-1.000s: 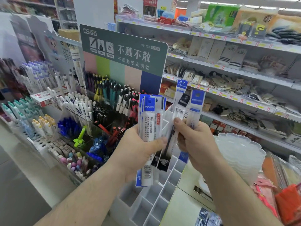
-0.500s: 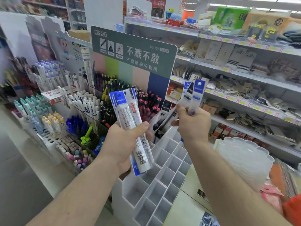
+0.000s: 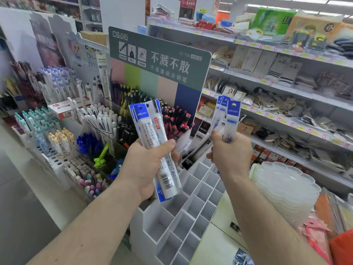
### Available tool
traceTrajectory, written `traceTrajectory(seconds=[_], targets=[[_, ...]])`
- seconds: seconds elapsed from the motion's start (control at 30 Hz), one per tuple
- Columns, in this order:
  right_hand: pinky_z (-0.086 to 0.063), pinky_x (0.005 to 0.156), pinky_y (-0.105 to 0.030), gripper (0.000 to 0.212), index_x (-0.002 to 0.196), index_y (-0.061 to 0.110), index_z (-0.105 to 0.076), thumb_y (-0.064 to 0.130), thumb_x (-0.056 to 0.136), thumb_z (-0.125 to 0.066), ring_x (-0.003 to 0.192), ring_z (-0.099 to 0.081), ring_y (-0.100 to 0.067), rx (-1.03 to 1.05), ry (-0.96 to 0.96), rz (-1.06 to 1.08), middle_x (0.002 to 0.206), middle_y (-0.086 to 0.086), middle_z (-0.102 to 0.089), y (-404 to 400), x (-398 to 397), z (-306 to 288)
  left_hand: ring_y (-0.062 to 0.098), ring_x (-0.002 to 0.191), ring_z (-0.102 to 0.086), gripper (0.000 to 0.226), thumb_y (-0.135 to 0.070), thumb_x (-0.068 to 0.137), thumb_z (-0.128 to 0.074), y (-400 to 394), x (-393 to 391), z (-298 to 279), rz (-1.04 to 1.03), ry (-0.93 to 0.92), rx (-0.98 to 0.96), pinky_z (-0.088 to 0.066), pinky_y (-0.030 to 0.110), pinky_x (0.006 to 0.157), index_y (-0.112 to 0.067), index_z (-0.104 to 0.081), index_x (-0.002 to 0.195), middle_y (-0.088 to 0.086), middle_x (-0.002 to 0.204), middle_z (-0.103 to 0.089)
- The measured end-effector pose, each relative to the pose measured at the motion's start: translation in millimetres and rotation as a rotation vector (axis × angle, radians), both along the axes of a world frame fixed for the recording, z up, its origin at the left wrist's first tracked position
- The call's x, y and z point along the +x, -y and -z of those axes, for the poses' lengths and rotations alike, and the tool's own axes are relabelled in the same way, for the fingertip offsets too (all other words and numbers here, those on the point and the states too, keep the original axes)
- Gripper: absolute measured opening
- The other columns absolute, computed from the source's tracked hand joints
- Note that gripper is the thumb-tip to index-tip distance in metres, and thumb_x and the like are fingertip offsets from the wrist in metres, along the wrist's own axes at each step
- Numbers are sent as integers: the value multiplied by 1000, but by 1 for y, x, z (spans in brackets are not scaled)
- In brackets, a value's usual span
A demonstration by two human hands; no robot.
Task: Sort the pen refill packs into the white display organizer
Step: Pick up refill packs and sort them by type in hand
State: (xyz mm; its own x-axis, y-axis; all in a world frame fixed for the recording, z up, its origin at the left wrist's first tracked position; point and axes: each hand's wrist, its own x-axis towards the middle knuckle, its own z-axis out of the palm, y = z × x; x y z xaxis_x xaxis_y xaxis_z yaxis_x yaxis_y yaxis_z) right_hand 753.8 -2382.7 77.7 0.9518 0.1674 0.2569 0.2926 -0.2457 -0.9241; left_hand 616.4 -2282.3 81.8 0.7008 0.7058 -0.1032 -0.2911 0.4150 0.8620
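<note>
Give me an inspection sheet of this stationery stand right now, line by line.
Surface: white display organizer, near compartments show nothing inside.
Job's things: bundle of refill packs in the left hand; a few packs in the right hand; dark packs stand at the organizer's far end.
Clutter: pen displays at left; stack of clear trays at right.
Hands: left hand and right hand both grip packs.
Cables: nothing seen.
Surroundings: green sign; shop shelves behind.

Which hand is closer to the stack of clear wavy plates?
The right hand. It holds refill packs just up and left of the clear plates, while the left hand is farther left, across the white organizer.
</note>
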Motion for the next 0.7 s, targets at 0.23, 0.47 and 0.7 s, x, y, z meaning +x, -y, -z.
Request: traceTrajectory(seconds=[0.23,0.47,0.7], targets=[[-57,57,-44,45,56,15,-48,34,93,-63,60,-70,-31,-46,40,53,57,-11,-61,-16,4,3,14,58,-67,24,-1,86,-70,4,6,0,31,2,12,-57,32,51,-11,-60,106,-2,66,-69],[-51,57,-46,40,64,4,-57,33,92,-59,64,-59,-37,-289,223,-228,63,-17,-60,-25,0,18,12,54,-65,28,-3,87,-69,6,11,-1,67,13,0,-55,29,48,-7,-59,112,0,64,-68],[-53,61,-38,33,58,18,-58,31,84,-74,56,-56,-17,-572,164,-380,61,-3,-62,-13,6,-5,14,58,-67,30,-6,84,-72,8,14,0,173,-36,44,-55,29,52,-9,-61,112,3,72,-70]])
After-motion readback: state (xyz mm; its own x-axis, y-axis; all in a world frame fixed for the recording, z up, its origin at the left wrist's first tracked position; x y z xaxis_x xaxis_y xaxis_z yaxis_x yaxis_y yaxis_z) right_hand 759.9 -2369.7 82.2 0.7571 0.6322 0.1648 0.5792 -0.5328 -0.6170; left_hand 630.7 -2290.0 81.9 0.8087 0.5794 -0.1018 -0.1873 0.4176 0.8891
